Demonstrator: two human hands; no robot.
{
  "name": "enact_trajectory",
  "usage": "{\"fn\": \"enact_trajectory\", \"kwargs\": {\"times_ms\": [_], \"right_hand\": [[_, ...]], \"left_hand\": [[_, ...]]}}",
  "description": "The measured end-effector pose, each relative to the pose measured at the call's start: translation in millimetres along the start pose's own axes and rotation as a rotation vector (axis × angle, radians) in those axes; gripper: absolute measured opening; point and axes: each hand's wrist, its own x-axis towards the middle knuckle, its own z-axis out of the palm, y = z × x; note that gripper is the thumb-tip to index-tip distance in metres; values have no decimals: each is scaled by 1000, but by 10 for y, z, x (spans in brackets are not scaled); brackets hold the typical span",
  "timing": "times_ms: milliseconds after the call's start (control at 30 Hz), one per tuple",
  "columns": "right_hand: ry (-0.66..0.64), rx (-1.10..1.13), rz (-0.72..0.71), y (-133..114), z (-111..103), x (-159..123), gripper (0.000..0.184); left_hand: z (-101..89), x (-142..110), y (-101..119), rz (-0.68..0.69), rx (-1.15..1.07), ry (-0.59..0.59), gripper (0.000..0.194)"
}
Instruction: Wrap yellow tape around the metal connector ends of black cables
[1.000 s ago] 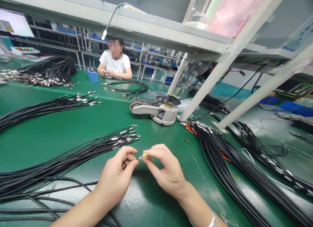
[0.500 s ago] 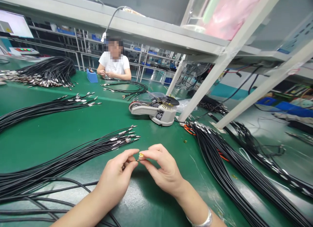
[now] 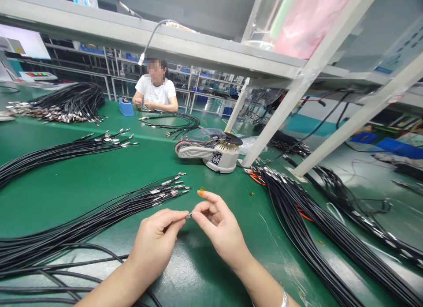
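My left hand [image 3: 158, 236] is closed in a pinch on a small silver cable connector [image 3: 189, 215] at the centre of the view. From the other side, the thumb and a bent finger of my right hand [image 3: 220, 225] meet the connector's tip. The right index finger is raised, and a small piece of amber tape [image 3: 202, 190] clings to its fingertip. Most of the connector and any cable behind it are hidden by the left fingers. Left of my hands, a bundle of black cables [image 3: 109, 212] with silver ends lies on the green table [image 3: 158, 159].
A grey tape dispenser [image 3: 221, 159] stands beyond my hands. More black cables [image 3: 317, 227] lie on the right, beside white shelf posts [image 3: 277, 115]. Another bundle [image 3: 66, 150] lies at the left. Across the table a person in a white shirt [image 3: 155, 95] sits near a blue holder [image 3: 126, 106].
The right index finger has lifted off the connector, carrying the amber tape up on its tip. The right thumb stays by the connector. The left hand keeps its pinch.
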Motion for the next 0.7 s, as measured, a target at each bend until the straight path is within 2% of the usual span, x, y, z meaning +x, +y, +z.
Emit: {"fn": "enact_trajectory", "kwargs": {"times_ms": [167,300,400,500,700], "right_hand": [[77,128,185,-53,12,20,36],[161,147,220,-112,-22,-14,27],[55,103,271,-147,14,-75,20],[-30,122,267,-157,76,-127,21],[-10,159,291,-184,114,-138,22]], "left_hand": [[8,-5,-57,246,144,31,19],[-16,29,-61,283,197,90,17],[-37,27,-50,293,218,133,17],[-47,1,-30,352,232,103,16],[-54,-25,-19,491,239,48,26]]}}
